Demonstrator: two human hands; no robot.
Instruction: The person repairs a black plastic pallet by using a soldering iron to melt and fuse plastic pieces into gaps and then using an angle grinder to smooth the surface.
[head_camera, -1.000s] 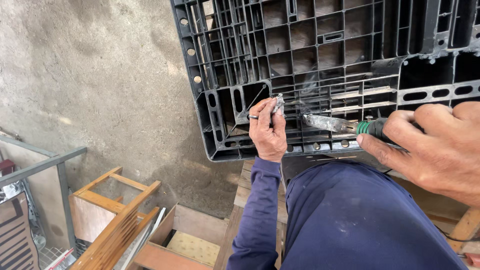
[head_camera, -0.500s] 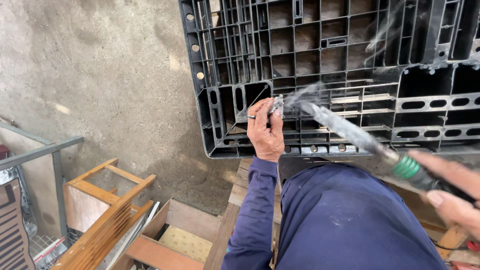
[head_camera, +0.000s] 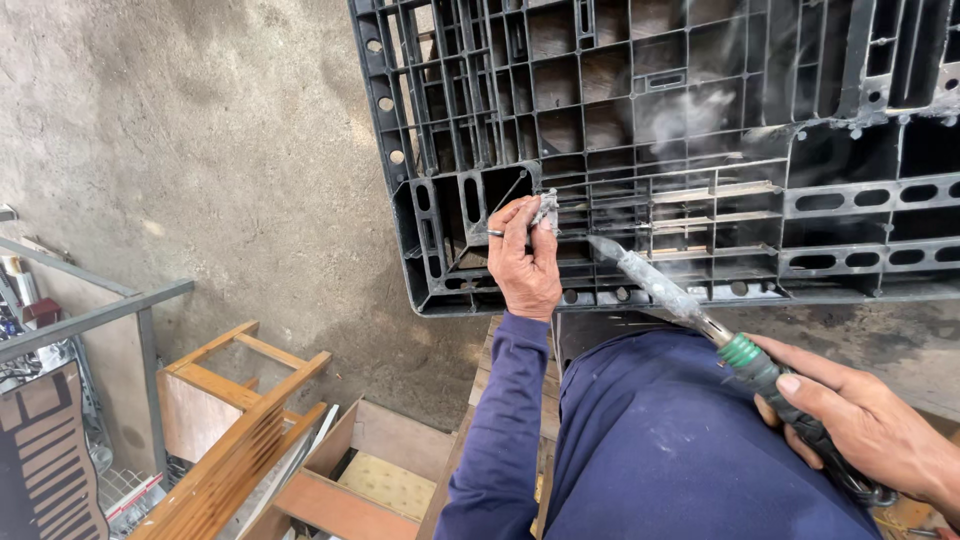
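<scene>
A big black plastic pallet (head_camera: 700, 130) lies flat in front of the person, with its grid of small boxes facing up. Thin smoke drifts over the middle of it.

The left hand (head_camera: 525, 262) rests on the front edge of the pallet. Its fingers are closed and pinch a small grey scrap (head_camera: 546, 208) against a rib of the grid. There is a ring on one finger.

The right hand (head_camera: 868, 425) is wrapped tight around the dark handle of a hot iron (head_camera: 665, 290). The iron has a green ring near the handle and a long grey, crusty tip. The tip points up and to the left. It hangs just over the front ribs of the pallet, near the scrap but not on it.

The step in hand looks like a patch job on the plastic: one hand keeps the scrap in place, and the other hand brings the hot tip to it. The smoke makes me think the plastic nearby is warm.

The next move, as I judge it, calls for the tip to go a little further left until it meets the scrap. It needs a slow, steady push, and the left fingers must keep clear of the hot tip, since they sit very close.

The pallet lies over some wood planks (head_camera: 480, 370), with the person's blue clothes in front of it. A grey concrete floor (head_camera: 200, 120) is on the left, and a wooden frame (head_camera: 235, 420) stands lower down there.
</scene>
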